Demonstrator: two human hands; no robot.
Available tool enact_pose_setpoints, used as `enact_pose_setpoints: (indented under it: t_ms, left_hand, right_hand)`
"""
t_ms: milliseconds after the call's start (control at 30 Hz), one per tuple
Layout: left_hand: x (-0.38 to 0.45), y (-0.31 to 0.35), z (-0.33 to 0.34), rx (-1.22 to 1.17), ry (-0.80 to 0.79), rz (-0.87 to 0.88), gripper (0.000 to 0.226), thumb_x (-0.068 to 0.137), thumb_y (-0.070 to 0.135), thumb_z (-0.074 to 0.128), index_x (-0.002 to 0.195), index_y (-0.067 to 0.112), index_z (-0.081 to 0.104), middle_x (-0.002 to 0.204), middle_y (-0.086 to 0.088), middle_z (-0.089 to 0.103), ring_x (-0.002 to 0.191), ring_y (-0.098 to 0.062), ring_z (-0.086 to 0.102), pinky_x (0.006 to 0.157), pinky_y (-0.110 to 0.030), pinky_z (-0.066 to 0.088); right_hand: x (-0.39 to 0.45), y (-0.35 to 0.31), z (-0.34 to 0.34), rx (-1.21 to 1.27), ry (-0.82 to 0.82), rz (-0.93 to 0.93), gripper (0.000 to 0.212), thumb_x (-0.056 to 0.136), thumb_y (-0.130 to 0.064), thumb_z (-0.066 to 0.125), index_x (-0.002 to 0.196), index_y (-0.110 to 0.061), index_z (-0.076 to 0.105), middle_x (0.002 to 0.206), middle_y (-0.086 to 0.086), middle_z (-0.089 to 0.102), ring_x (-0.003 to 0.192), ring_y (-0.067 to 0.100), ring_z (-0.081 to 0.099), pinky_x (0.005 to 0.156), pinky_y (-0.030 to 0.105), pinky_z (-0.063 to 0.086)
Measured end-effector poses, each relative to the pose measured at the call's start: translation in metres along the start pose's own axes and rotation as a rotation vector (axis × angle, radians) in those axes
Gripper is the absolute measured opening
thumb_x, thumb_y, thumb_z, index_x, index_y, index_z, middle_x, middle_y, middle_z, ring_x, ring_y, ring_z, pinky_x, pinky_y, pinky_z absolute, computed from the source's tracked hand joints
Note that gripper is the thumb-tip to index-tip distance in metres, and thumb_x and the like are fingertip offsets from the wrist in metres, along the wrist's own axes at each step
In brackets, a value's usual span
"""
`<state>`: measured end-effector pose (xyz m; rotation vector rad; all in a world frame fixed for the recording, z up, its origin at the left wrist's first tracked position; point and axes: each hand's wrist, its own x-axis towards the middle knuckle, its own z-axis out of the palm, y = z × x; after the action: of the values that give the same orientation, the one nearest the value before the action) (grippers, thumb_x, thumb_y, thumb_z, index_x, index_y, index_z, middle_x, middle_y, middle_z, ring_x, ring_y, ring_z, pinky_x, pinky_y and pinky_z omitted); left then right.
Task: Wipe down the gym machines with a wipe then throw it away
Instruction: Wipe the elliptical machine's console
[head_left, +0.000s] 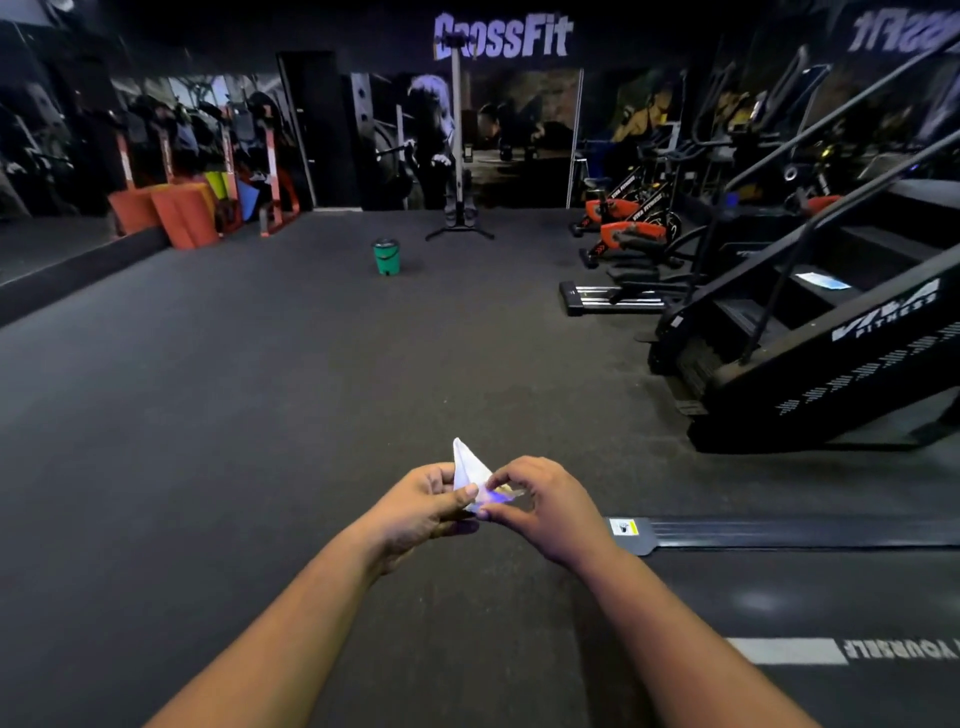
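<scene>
- Head view, lower centre of the frame: a white wipe (470, 470) is held between both hands, one corner sticking up above the fingers.
- The left hand (421, 506) is pinched on the wipe's left side, thumb pressed against it; the right hand (545, 501) is pinched on its right edge with thumb and forefinger, the other fingers loosely curled.
- The wipe appears to be in the middle of being folded or unfolded; which of the two cannot be told.
- A slip is judged possible: with only fingertip pinches, the thin sheet could be dropped onto the dark floor (260, 415) if one hand is released too early.
- A tear is also judged possible if the two pinches are pulled apart sharply.
- Right of the frame: a black stair machine (831, 338) is seen, with red exercise bikes (623, 228) behind it toward the upper right.
- Upper centre: a green bin (386, 257) stands well apart from the hands; open floor lies between, with nothing seen blocking the way.
- Lower right: the flat edge of a treadmill (779, 532) lies just beside the right hand.
- Upper left: orange mats (176, 213) lean by a mirrored wall.
</scene>
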<state>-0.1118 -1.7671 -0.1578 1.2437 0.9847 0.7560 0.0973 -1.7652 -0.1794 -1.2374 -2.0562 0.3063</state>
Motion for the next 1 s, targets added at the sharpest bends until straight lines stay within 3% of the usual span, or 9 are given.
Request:
enact_pose_setpoints:
  t_ms: [67,233,400,533,667,767,900,1000]
  left_hand:
    - [0.038,0.002,-0.013,0.006,-0.014,-0.001,0.03,0.101,0.022,0.062,0.124,0.003,0.066,0.113,-0.012,0.075,0.099,-0.018,0.068,0.094,-0.039,0.055]
    - [0.138,0.009,-0.06,0.044,-0.06,0.022,0.027,0.104,0.022,0.059,0.125,0.006,0.066,0.118,-0.016,0.074,0.106,-0.022,0.069,0.095,-0.04,0.054]
    - [0.237,0.038,-0.112,0.158,-0.107,0.032,0.023,0.107,0.014,0.051,0.123,0.014,0.068,0.115,-0.008,0.076,0.112,-0.029,0.071,0.089,-0.035,0.053]
    - [0.312,0.066,-0.148,0.313,-0.128,0.035,0.026,0.1,0.006,0.052,0.112,0.017,0.073,0.099,-0.006,0.078,0.085,-0.013,0.068,0.08,-0.032,0.051]
    - [0.376,0.078,-0.167,0.429,-0.151,0.04,0.029,0.093,0.001,0.054,0.105,0.015,0.076,0.088,-0.003,0.074,0.074,-0.008,0.057,0.071,-0.026,0.045]
    - [0.436,0.086,-0.182,0.484,-0.238,0.044,0.024,0.088,0.002,0.06,0.105,0.012,0.075,0.096,-0.007,0.076,0.082,-0.013,0.063,0.079,-0.034,0.047]
    - [0.513,0.113,-0.185,0.274,-0.374,0.032,0.05,0.091,0.0,0.065,0.137,0.019,0.06,0.124,-0.003,0.073,0.118,-0.018,0.068,0.099,-0.034,0.054]
    - [0.564,0.126,-0.179,0.219,-0.37,0.044,0.044,0.093,0.012,0.074,0.135,0.014,0.061,0.125,-0.009,0.072,0.12,-0.028,0.067,0.105,-0.042,0.052]
  right_hand:
    - [0.03,0.021,0.009,-0.065,0.008,0.004,0.037,0.08,-0.065,0.063,0.093,-0.031,0.07,0.093,-0.015,0.067,0.089,0.009,0.058,0.08,0.029,0.049]
    - [0.114,0.074,0.026,-0.13,0.028,0.038,0.017,0.091,-0.045,0.066,0.089,-0.03,0.072,0.091,-0.015,0.067,0.087,0.01,0.059,0.08,0.033,0.05]
    - [0.207,0.117,0.029,0.039,0.056,0.275,0.01,0.092,-0.036,0.064,0.088,-0.027,0.067,0.083,-0.013,0.067,0.079,0.006,0.061,0.077,0.034,0.052]
    - [0.28,0.158,0.02,0.196,0.206,0.493,0.012,0.098,-0.022,0.062,0.086,-0.023,0.058,0.07,-0.009,0.06,0.061,0.0,0.049,0.063,0.024,0.042]
    - [0.335,0.195,0.012,0.415,0.308,0.628,0.013,0.1,-0.016,0.056,0.088,-0.013,0.06,0.074,-0.001,0.06,0.065,0.011,0.053,0.058,0.03,0.048]
    - [0.38,0.228,0.011,0.645,0.291,0.688,0.012,0.103,-0.014,0.053,0.093,-0.009,0.06,0.078,0.007,0.061,0.067,0.017,0.059,0.058,0.037,0.057]
    - [0.439,0.279,0.006,0.767,0.148,0.678,0.014,0.103,-0.011,0.052,0.091,-0.01,0.06,0.07,0.005,0.062,0.059,0.015,0.059,0.053,0.029,0.053]
    - [0.475,0.315,0.001,0.856,0.056,0.683,0.016,0.102,-0.015,0.053,0.087,-0.013,0.06,0.071,0.005,0.062,0.059,0.016,0.059,0.054,0.027,0.051]
